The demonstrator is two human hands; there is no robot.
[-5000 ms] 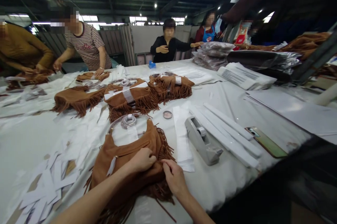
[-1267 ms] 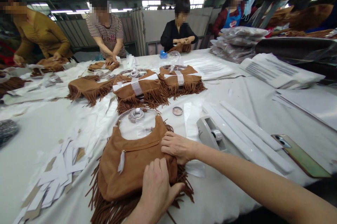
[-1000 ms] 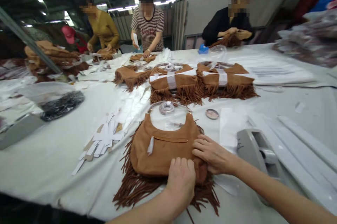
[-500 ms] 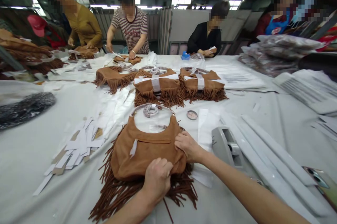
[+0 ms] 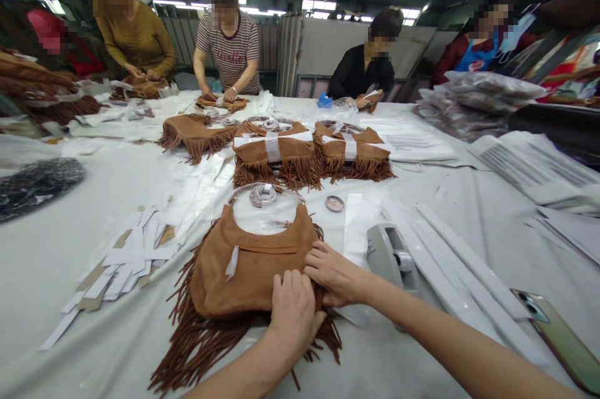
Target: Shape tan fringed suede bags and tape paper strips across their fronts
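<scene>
The dim hall held a white-sheeted table, co-workers along its far side; the fringed brown bag lay before me; my left hand pressed flat and unclenched on its corner; my right hand curled beside it, its grip hidden.

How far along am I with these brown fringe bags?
Done: two banded bags lie in the row behind, white strips across them. In hand: the front bag has no band; left hand and right hand press on its lower right corner. Left, it seems: banding it and the unbanded bag at the row's left end. Nearby lie paper strips and a tape dispenser.
</scene>
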